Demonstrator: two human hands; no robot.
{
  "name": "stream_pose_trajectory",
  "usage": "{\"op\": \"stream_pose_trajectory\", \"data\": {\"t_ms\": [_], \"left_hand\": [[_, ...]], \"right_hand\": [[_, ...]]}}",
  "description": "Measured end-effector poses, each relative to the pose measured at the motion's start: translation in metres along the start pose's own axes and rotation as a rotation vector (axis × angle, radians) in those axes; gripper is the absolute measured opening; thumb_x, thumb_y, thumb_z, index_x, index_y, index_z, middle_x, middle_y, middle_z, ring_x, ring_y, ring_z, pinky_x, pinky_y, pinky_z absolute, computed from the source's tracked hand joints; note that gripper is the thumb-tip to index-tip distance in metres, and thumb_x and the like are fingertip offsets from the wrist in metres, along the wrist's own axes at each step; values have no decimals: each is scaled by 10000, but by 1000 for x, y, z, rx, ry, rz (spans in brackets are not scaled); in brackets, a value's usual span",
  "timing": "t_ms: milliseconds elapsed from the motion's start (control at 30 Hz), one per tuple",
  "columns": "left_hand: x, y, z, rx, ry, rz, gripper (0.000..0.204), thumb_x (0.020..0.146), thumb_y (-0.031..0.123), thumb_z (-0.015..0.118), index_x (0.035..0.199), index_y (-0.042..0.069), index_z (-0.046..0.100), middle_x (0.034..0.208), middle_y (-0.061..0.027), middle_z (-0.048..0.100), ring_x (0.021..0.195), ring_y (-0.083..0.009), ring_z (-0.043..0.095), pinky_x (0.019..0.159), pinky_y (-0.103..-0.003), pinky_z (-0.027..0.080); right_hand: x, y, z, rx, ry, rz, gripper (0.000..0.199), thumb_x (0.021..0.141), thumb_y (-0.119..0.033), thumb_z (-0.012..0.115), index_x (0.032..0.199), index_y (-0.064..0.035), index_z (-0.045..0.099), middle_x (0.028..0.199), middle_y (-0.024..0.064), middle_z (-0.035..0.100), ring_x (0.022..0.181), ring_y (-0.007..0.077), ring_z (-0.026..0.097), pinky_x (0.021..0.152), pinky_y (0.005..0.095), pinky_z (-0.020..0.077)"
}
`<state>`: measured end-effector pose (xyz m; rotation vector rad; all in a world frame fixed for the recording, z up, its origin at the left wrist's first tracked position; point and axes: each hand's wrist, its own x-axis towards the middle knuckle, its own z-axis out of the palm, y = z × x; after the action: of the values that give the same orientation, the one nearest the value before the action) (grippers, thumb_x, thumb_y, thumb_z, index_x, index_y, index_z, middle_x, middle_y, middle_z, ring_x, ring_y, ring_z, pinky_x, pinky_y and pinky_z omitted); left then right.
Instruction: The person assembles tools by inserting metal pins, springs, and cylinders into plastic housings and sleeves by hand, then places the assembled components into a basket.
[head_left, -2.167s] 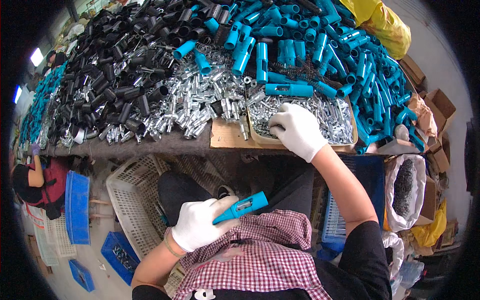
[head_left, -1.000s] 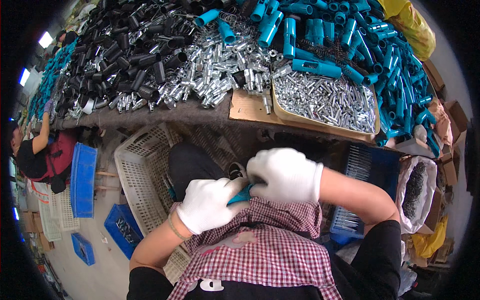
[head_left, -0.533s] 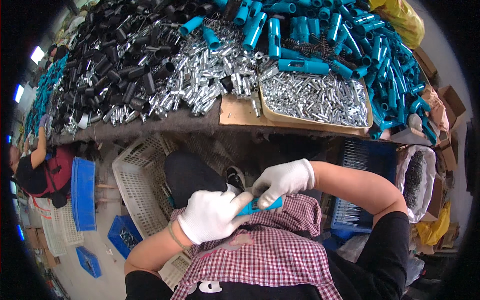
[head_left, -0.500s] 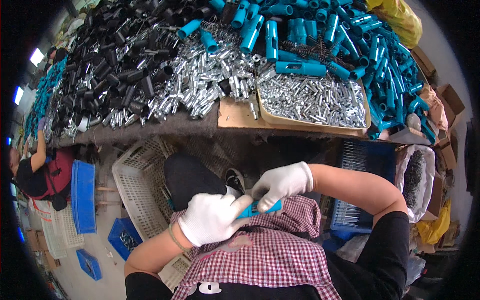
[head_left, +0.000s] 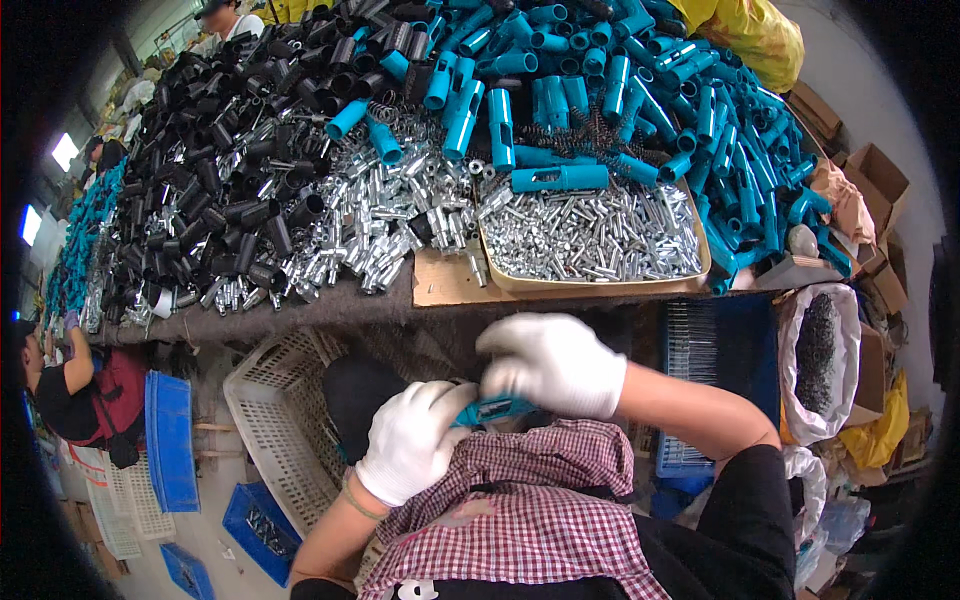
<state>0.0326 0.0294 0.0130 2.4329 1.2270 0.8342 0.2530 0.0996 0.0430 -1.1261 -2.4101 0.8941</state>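
Observation:
A teal slotted metal tube (head_left: 503, 408) lies across my lap, just above the checked cloth. My white-gloved left hand (head_left: 412, 438) is closed around its left end. Over the tube's right part hovers my right hand (head_left: 556, 364), gloved as well. Its fingers bend downward and are smeared by motion, so I cannot see whether they hold anything. The glove hides some of the tube.
Ahead, the bench bears a pile of teal tubes (head_left: 735, 150), black sleeves (head_left: 215, 165), shiny metal fittings (head_left: 375, 225) and a tray (head_left: 600, 284) of small pins. A white crate (head_left: 285, 425) and blue bins (head_left: 172, 440) stand below. Another person (head_left: 75, 375) sits far left.
My right hand has lifted from the tube's right end and swung up and slightly left. My left hand still grips the tube. The view has tilted, shifting the bench lower.

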Motion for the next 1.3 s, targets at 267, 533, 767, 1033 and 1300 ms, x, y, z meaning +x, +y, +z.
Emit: {"op": "stream_pose_trajectory", "data": {"t_ms": [267,533,767,1033,1300], "left_hand": [[-15,11,10,-221,126,-273,463,652,44,772,1085,27,612,980,-175,637,873,-370,646,754,-394,517],[-19,10,9,-217,146,-274,467,666,71,779,1100,26,614,969,-177,637,863,-363,649,748,-386,516],[-11,5,-2,-84,119,-231,440,642,142,812,1052,80,665,958,-114,673,874,-325,654,759,-388,529],[2,13,-14,197,30,-52,799,598,128,803,1329,-1,509,825,-118,609,762,-304,595,696,-401,480],[0,12,-8,200,17,-41,819,605,137,796,1352,0,489,808,-105,600,764,-295,587,698,-396,477]], "right_hand": [[47,68,-43,-541,490,22,152,800,-238,695,861,-101,718,840,117,635,856,316,629,800,432,497],[52,76,-50,-406,493,43,150,820,-237,676,814,-87,680,853,119,640,870,324,634,781,434,498],[35,20,-49,83,295,21,213,836,-233,637,904,-49,721,883,146,707,829,318,687,780,377,537],[22,0,8,97,-126,-249,205,792,-237,624,850,-60,710,805,148,664,766,337,659,714,415,523],[16,0,18,-121,-39,-304,178,788,-215,689,855,-52,665,758,108,610,704,307,639,631,400,510]]}}
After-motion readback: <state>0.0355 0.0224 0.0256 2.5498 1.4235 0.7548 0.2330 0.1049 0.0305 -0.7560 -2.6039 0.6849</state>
